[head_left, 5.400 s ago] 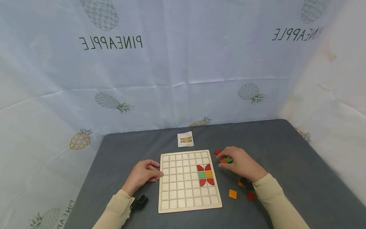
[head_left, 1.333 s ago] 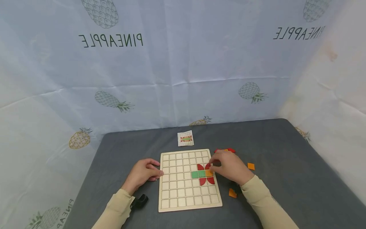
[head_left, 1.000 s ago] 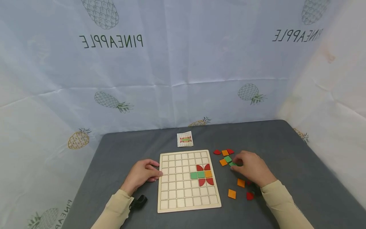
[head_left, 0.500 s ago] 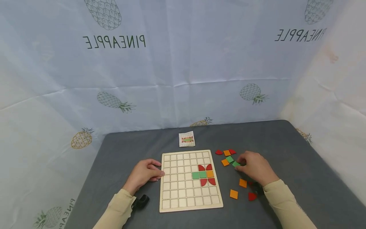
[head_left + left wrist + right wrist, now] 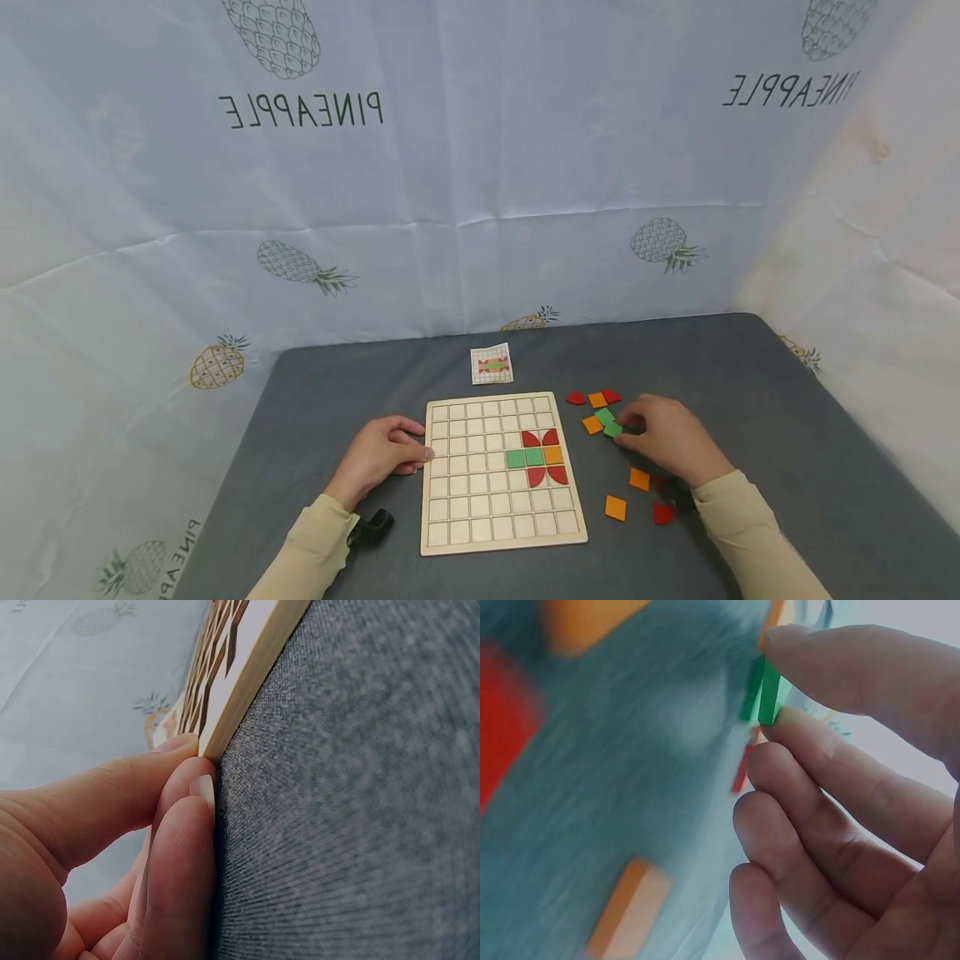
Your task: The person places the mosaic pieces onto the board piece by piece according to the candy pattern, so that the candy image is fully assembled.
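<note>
My left hand (image 5: 378, 457) pinches the left edge of a wooden grid board (image 5: 478, 506); the left wrist view has the thumb on top of the rim (image 5: 240, 690) and fingers against its side. Right of the board, my right hand (image 5: 670, 435) pinches a green square tile (image 5: 612, 430) between thumb and index finger. In the right wrist view this tile (image 5: 769, 697) stands tilted between the fingertips, its other fingers loosely curled below. Beside it lies another green tile (image 5: 604, 416). Set in the board are two green squares (image 5: 524, 458), an orange square (image 5: 552, 455) and several red quarter-round pieces (image 5: 536, 477).
A small pattern card (image 5: 492, 364) lies behind the board. Loose orange tiles (image 5: 616, 508) and red pieces (image 5: 663, 514) are scattered on the grey table (image 5: 352, 375) near the right forearm. A pineapple-print cloth (image 5: 465, 275) rises behind the table.
A second green square has joined the first on the board since the earliest frame. My right hand has gone from the board back to the loose tiles and grasped a green one. The left hand stays put.
</note>
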{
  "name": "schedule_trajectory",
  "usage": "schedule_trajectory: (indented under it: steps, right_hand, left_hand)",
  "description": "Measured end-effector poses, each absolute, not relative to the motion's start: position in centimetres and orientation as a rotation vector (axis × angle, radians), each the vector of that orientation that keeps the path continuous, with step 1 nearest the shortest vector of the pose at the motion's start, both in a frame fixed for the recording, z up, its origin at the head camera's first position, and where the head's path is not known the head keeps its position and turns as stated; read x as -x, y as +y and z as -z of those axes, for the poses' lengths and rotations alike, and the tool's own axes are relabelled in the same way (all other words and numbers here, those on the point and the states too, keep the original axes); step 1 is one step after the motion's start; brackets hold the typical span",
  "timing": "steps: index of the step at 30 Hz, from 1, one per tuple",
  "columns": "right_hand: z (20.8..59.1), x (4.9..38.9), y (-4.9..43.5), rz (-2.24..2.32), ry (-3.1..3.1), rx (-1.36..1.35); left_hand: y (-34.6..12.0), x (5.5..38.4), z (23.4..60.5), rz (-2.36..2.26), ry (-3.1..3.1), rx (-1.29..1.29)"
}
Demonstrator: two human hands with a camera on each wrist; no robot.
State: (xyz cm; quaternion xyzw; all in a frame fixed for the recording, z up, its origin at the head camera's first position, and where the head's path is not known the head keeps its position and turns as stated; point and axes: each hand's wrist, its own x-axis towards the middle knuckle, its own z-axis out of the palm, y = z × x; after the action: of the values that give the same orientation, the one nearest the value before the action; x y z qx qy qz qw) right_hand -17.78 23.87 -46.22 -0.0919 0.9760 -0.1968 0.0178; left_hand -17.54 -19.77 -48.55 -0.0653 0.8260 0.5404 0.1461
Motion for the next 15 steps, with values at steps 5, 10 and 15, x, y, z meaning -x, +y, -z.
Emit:
schedule_trajectory:
  steps: [5, 10, 15]
  right_hand:
    - [45.8, 18.2, 21.3, 0.658, 3.018, 0.357]
    - [45.3, 18.7, 17.8, 0.716, 2.992, 0.469]
    - [44.7, 18.7, 14.1, 0.807, 2.923, 0.495]
  left_hand:
    - [-19.8, 17.5, 48.7, -1.559, 2.383, 0.180]
    - [-19.9, 17.4, 48.8, -1.555, 2.394, 0.165]
    - [-20.0, 17.5, 48.8, -1.561, 2.391, 0.168]
